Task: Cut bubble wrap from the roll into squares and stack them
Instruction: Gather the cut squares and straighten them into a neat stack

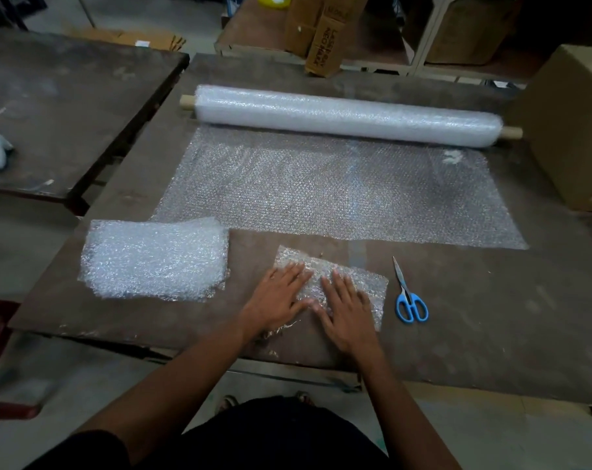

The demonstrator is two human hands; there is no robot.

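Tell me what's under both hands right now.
Both the left hand and right hand press flat on a loose bubble wrap piece lying on the table. Whether it is one layer or folded is hidden under the palms.

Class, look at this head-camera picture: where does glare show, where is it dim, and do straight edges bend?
Head view: glare shines along the roll and whitens the stack; the unrolled sheet glints softly; the far shelves lie dim; the table edges bow from the wide lens; both hands, left hand and right hand, look slightly soft; the scissors stay clear.
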